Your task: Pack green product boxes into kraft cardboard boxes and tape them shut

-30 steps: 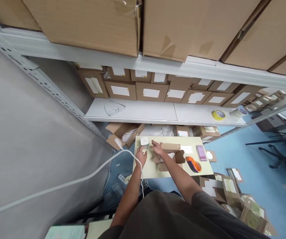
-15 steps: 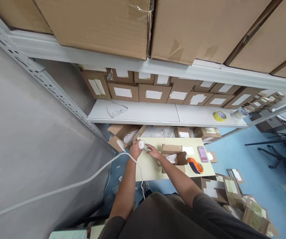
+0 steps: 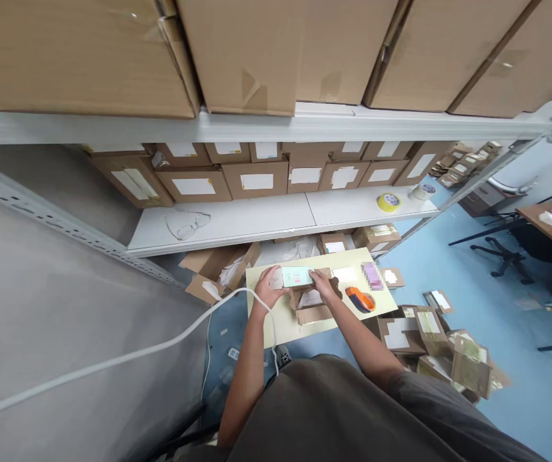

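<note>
A flat mint-green packet [image 3: 297,276] with pink print is stretched level between both hands above the pale yellow table [image 3: 283,324]. My left hand [image 3: 267,290] is closed on its white left end [image 3: 276,278]. I cannot tell whether that white end is a separate piece. My right hand [image 3: 322,286] grips the right end, with the fingers partly hidden. Just below the packet, an open cardboard carton [image 3: 315,314] with white material inside lies on the table. An orange tape dispenser [image 3: 361,299] is to the right of my right hand.
A thick white cable [image 3: 160,346] runs past my left forearm. Behind the table stands a shelf [image 3: 256,215] bearing glasses [image 3: 190,229], yellow tape [image 3: 389,202] and labelled boxes. Several cartons [image 3: 429,340] are piled on the floor at right. A blurred purple item [image 3: 372,276] lies on the table.
The mint-green packet is now held between both hands; earlier my left hand held a small white item with my right fingers spread beside it. The camera view has shifted right.
</note>
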